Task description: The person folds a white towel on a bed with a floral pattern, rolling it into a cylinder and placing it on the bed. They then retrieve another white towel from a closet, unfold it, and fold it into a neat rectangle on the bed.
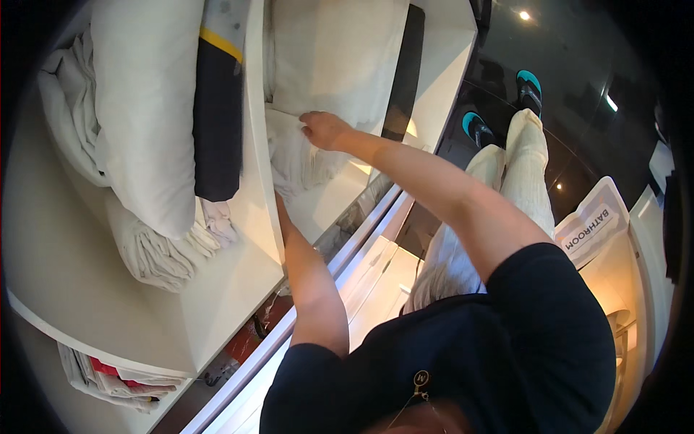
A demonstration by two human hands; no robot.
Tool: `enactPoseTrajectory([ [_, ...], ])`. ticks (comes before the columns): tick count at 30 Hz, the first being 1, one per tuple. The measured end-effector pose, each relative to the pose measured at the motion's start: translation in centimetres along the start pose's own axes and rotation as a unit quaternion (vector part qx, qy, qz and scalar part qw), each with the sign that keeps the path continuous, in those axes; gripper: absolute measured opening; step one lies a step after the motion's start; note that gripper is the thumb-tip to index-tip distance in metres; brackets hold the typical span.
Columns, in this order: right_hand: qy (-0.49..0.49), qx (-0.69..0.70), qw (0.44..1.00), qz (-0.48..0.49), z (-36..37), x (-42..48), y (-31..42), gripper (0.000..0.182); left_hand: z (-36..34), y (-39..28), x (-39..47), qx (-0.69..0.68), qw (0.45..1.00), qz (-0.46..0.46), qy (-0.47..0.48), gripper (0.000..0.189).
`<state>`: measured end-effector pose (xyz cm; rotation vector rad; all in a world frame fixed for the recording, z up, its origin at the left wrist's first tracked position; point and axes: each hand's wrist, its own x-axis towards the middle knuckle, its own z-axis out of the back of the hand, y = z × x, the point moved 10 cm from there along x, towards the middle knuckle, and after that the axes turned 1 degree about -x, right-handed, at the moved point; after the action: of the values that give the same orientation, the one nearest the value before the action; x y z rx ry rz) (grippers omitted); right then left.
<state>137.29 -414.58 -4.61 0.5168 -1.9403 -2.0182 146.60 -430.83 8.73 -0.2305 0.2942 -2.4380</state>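
Note:
My right hand [325,130] is at a folded white cloth [295,149] in the middle shelf compartment, thumb and forefinger apart, with no cloth plainly between them. My left forearm reaches in beside the upright white partition [263,163]; the left hand itself is hidden behind the partition and cloth. Above the folded cloth lies a large white pillow or folded bedding [333,59], with a dark flat item [404,76] along its right side. In the left compartment, a big white pillow [146,108] rests beside a black, yellow and grey textile item [218,119].
Folded white linens [154,249] lie under the left pillow, and more folded textiles [114,380] sit in a lower compartment. A metal-coloured rail [358,244] runs along the shelf front. At right stands a bin or basket with a bathroom sign [593,222]. The floor [574,130] is dark and glossy.

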Motion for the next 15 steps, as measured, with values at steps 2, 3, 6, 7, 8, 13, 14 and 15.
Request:
enactPoseTrajectory([
  [2, 0.002, 0.028, 0.999, -0.038, -3.3, 1.0, 0.2, 0.039, 1.1, 0.9, 0.0, -0.015, 1.000, 0.002, -0.025, 0.073],
  [3, 0.002, 0.040, 0.997, -0.059, -4.2, 1.3, 0.1, 0.045, 1.0, 1.0, -0.2, -0.014, 0.999, 0.002, -0.034, 0.073],
  [6, 0.026, 0.071, 0.987, -0.139, -6.3, 1.7, -1.2, 0.057, 0.2, -0.1, -1.0, 0.004, 0.999, -0.014, -0.052, 0.072],
  [7, 0.036, 0.066, 0.984, -0.159, -6.7, 1.9, -1.7, 0.056, -0.6, -1.1, -1.0, 0.015, 0.998, -0.025, -0.055, 0.072],
  [8, -0.005, 0.043, 0.991, -0.125, -6.0, 2.1, -1.5, 0.053, -1.2, -1.8, -1.8, 0.037, 0.996, -0.038, -0.068, 0.071],
  [13, -0.043, 0.119, 0.992, 0.024, -5.8, 1.5, 3.6, 0.033, -0.8, -0.3, -0.3, 0.009, 0.997, -0.010, -0.071, 0.070],
  [14, -0.010, 0.098, 0.995, 0.035, -6.4, 1.3, 5.0, 0.029, -0.4, 0.4, 0.6, -0.009, 0.998, 0.003, -0.065, 0.070],
  [15, 0.035, 0.079, 0.995, 0.048, -7.6, 0.4, 7.0, 0.026, 0.5, 1.9, 0.4, -0.017, 0.997, 0.017, -0.074, 0.069],
])
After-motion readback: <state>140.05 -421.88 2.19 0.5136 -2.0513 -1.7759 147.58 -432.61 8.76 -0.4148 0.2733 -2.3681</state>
